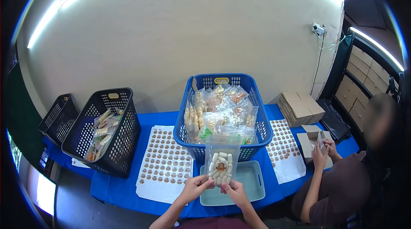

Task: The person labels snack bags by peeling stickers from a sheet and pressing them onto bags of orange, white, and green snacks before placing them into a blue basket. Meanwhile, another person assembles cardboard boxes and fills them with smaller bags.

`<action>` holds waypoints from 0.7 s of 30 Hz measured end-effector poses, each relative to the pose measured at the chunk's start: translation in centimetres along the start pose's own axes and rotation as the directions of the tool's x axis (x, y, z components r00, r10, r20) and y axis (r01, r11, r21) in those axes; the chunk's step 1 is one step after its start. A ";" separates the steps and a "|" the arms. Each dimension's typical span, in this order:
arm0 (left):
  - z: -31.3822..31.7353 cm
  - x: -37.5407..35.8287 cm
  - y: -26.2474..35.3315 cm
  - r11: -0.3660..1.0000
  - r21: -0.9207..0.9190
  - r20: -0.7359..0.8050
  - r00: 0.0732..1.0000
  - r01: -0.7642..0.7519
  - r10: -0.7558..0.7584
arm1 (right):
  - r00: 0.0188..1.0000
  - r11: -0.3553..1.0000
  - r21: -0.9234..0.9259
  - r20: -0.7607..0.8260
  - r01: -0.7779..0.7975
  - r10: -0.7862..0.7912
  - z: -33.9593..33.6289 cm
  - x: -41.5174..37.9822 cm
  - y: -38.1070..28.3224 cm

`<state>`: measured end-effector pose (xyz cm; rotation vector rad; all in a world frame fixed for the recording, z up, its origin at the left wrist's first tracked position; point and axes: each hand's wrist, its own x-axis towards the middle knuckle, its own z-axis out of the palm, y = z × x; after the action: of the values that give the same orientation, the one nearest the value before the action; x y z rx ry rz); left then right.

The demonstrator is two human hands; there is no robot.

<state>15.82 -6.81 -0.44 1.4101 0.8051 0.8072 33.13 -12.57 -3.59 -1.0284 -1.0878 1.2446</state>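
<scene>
My left hand [195, 187] and my right hand [234, 191] both hold the bottom edge of a clear snack bag [221, 161] with pale pieces inside and a round brown sticker on its front. The bag stands upright above a pale teal tray [252, 182]. Just behind it is a blue basket [258, 113] heaped with several filled snack bags.
A sticker sheet [165, 160] lies left of the tray; another sheet [282, 143] lies to the right. A black basket [122, 135] with bags tilts at left, an empty one [55, 115] beyond it. A person's hands [323, 150] handle a small box at right, near stacked flat cardboard [299, 107].
</scene>
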 end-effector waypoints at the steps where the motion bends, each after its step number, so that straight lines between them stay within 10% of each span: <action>1: -0.2 0.3 0.0 0.999 0.004 -0.056 0.997 -0.045 0.045 | 1.000 1.000 0.017 0.013 0.009 -0.009 0.0 0.1 -0.3; 7: -3.6 4.0 1.6 0.934 -0.099 -0.382 0.880 -0.344 0.284 | 0.996 0.999 -0.038 -0.089 0.007 -0.010 -1.7 0.1 -0.9; 11: -2.4 6.6 5.2 0.908 -0.202 -0.302 0.905 -0.366 0.298 | 0.978 0.999 -0.015 -0.205 -0.032 0.029 -3.2 -0.4 -0.2; 15: -2.5 12.8 5.5 0.956 -0.283 0.059 0.994 -0.072 0.092 | 0.972 0.997 -0.036 -0.229 -0.065 0.056 -3.8 -0.9 0.0; 18: -1.6 17.6 3.8 0.994 0.112 0.061 0.998 -0.010 0.003 | 0.973 0.995 -0.041 -0.214 -0.096 0.085 -4.6 -1.5 0.0; 21: -2.2 18.5 0.7 0.744 0.632 -0.092 0.932 -0.217 0.349 | 0.964 0.990 -0.075 -0.247 -0.117 0.095 -5.9 -2.5 0.1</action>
<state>23.40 10.21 0.24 2.1002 1.0906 0.9870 38.86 -15.07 -5.01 -1.2857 -0.9143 1.1277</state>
